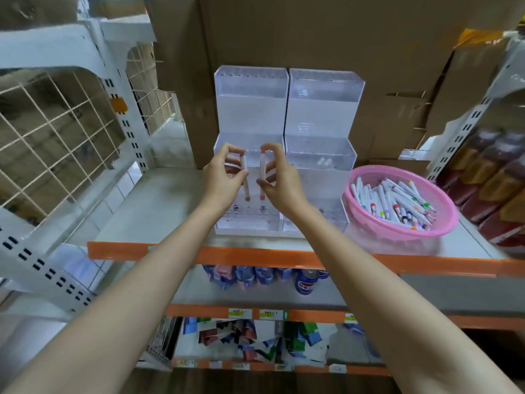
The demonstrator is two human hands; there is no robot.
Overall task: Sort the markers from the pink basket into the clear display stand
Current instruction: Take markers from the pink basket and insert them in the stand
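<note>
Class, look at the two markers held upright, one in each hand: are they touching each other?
Apart. The head view shows a plain gap between the left marker and the right marker, with the clear display stand visible between them.

Glossy clear stand (251, 115), probably acrylic

Brown cardboard boxes (312, 32) are stacked behind a grey shelf (159, 200) edged with an orange strip (199, 255). A wire grid panel (51, 132) is mounted at the left, and pale floor tiles (122, 191) are seen nearby.
</note>
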